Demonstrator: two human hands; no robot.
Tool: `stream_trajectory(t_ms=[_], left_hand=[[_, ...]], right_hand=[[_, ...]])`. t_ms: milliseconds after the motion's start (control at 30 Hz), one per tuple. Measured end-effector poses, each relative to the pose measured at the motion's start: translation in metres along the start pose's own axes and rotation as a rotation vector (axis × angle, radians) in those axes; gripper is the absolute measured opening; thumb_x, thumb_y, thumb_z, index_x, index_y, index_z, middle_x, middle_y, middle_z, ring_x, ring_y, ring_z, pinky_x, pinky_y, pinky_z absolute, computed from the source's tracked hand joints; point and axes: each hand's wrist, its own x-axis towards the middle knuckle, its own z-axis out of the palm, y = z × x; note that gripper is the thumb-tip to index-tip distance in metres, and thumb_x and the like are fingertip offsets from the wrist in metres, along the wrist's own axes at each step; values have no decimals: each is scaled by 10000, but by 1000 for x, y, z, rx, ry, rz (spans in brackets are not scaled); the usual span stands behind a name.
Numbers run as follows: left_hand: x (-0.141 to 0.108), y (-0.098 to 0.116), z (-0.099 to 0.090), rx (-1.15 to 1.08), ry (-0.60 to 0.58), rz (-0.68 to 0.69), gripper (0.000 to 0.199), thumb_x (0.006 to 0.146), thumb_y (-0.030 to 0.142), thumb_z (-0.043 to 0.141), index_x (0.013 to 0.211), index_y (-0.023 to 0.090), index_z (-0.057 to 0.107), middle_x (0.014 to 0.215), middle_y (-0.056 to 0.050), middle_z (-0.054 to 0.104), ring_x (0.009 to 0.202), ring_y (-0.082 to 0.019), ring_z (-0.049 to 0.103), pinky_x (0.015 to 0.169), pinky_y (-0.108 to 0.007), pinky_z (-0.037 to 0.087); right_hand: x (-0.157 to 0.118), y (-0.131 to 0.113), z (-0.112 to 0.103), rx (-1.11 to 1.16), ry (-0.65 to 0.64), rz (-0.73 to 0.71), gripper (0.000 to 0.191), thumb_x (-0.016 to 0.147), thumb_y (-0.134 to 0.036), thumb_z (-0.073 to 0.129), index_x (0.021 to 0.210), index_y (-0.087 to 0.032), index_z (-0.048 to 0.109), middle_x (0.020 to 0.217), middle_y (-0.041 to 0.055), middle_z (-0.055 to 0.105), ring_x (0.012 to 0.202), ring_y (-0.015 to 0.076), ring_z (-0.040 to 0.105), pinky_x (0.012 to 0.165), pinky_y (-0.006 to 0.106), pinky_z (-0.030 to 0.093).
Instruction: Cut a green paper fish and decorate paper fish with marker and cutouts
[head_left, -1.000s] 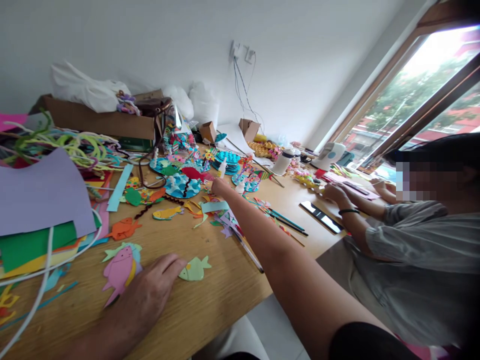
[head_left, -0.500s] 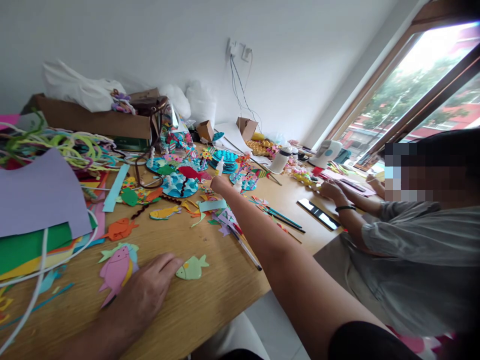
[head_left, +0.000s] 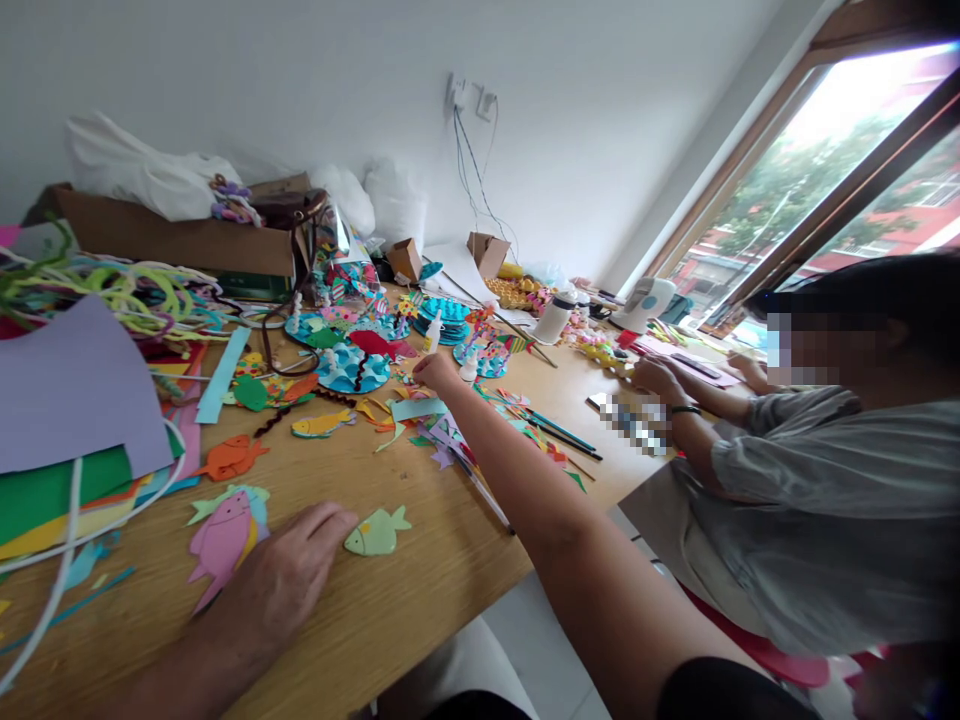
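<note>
Far across a craft table, a right arm reaches out while the left hand rests by a pale green fish

One wooden table fills the lower view, with one window at upper right. One co-worker in a grey top sits on the right. The wearer's right arm is bare and almost straight, slanting from a black sleeve at lower right up to the middle of the table. One long brown box stands at the back left, under one white bag. One purple sheet lies nearer, over coloured paper.

The left hand lies palm down, pointing forward and to the right. Its fingers are together, their tips at the head end of the one pale green fish, which lies flat on the wood just right of that hand. The right hand, at the arm's far end, is beside one small white bottle; whether its fingers are clamped on anything, I cannot tell.

Two small brown boxes sit by the wall. Other fish include one pink fish beside the left hand, one orange fish, one yellow fish and one red fish; more overlap too closely to count.
</note>
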Motion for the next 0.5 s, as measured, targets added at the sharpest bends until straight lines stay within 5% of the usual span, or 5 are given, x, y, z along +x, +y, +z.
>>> stream_trajectory(t_ms=[233, 500], left_hand=[[0, 0, 2, 16, 21, 16, 375, 864, 118, 288, 1017, 214, 616, 972, -48, 687, 917, -162, 662, 806, -250, 533], [1, -2, -2, 61, 23, 40, 395, 861, 114, 302, 1071, 197, 626, 1022, -59, 692, 977, -182, 652, 871, -295, 528]], right_hand=[[-12, 0, -9, 48, -19, -8, 235, 835, -155, 564, 1017, -188, 709, 967, 42, 720, 887, 177, 667, 731, 219, 524], [-8, -1, -9, -6, 31, -32, 290, 783, -118, 566, 995, -221, 736, 1062, 47, 713, 960, 201, 660, 763, 225, 520]])
